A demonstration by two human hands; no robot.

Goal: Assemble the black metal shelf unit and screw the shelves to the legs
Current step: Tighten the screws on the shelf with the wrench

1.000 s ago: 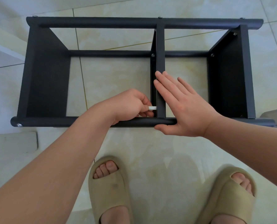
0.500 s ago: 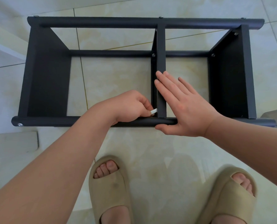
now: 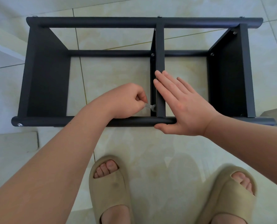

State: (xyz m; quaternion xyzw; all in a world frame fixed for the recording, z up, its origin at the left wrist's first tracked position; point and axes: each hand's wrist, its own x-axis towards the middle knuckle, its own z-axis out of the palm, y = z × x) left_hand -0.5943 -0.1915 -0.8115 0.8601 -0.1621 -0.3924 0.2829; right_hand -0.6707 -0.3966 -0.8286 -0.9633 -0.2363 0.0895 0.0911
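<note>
Tightening looks like the step in hand. Your left hand (image 3: 126, 102) pinches a small silver key (image 3: 147, 106) between thumb and fingertips, with its tip at the screw (image 3: 153, 108) where the middle shelf (image 3: 160, 54) meets the near leg (image 3: 70, 122). Your right hand (image 3: 183, 107) lies flat on the middle shelf's edge, fingers straight and together, thumb hooked under the near leg. The shelf unit (image 3: 247, 70) lies on its side on the floor (image 3: 115, 75), just ahead of your sandals (image 3: 108, 183).

Done, by my read:
- All three shelves sit between the legs: left shelf (image 3: 47, 75), middle shelf, right shelf (image 3: 228, 78).
- Screw heads (image 3: 158, 16) show along the far leg (image 3: 102, 22) at each shelf.
- More show on the low rear leg (image 3: 110, 53) at the middle and right shelves, and at the near leg's left end.

Left:
- This middle joint doesn't look seated yet.
- The near leg's right-end joint is hard to read, and the rear leg's left joint is hidden.
- I can't make out the fourth leg.

Late stage, I judge: a few fasteners to go, then stand it up.
</note>
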